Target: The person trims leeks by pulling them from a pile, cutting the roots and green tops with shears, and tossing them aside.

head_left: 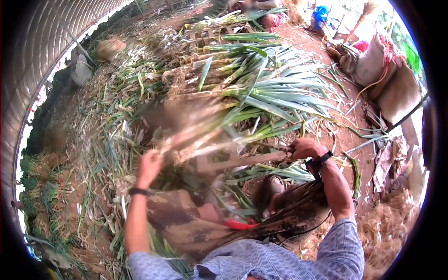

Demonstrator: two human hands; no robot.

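Note:
My left hand (150,164) is closed beside the root end of blurred leeks (198,135). What its fingers pinch, if anything, is too smeared to make out. On the other side, my right hand (308,149) has its fingers curled near the leaf end of the low leeks and the end of a brown wooden bar (247,161); whatever is inside them is hidden. Beyond both hands lies a wide heap of leeks with long green leaves (284,93) pointing right and pale, rooty ends (182,74) to the left.
Peeled leaf scraps (107,144) cover the ground at left. Bundles of greens (42,200) lie by the left wall. Sacks (373,60) stand at right, above a dry fibrous pile (382,228). A blue container (320,17) is at the back.

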